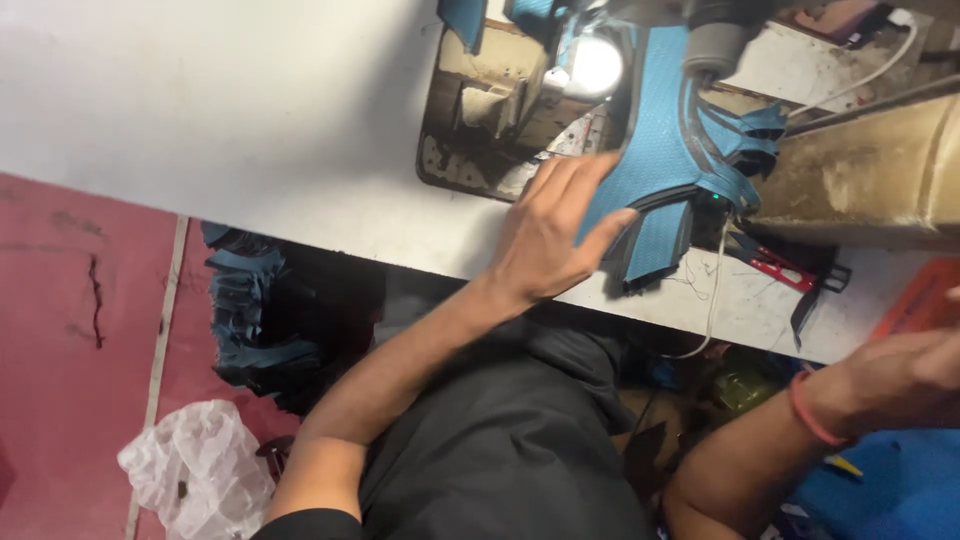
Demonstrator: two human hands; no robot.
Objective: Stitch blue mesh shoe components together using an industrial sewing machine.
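The left hand (550, 235), fingers spread flat with no grip closed, presses the blue mesh fabric shoe upper (660, 160) on the white counter (250, 120) by the sewing machine. Fingers so near could get caught. The right hand's (900, 385) grip: cannot tell.

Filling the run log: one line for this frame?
left hand flat on blue fabric piece | right hand off table, empty | sewing machine
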